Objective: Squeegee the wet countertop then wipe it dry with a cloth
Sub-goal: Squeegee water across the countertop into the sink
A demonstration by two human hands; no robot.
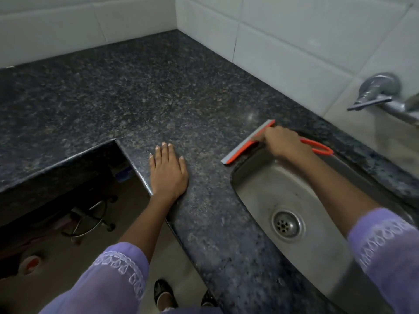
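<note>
A dark speckled granite countertop (158, 98) fills the corner below white wall tiles. An orange squeegee (243, 147) with a grey rubber blade lies with its blade on the counter at the sink's far left rim. My right hand (281, 141) is shut on its neck, and the orange loop handle (319, 147) sticks out behind my hand. My left hand (167, 171) rests flat on the counter near the front edge, fingers spread, holding nothing. No cloth is in view.
A steel sink (260, 191) with a round drain (286, 225) is set into the counter on the right. A metal tap (381, 94) juts from the tiled wall above it. Left of my arm the counter drops to a dim floor space holding a wire stand (90, 218).
</note>
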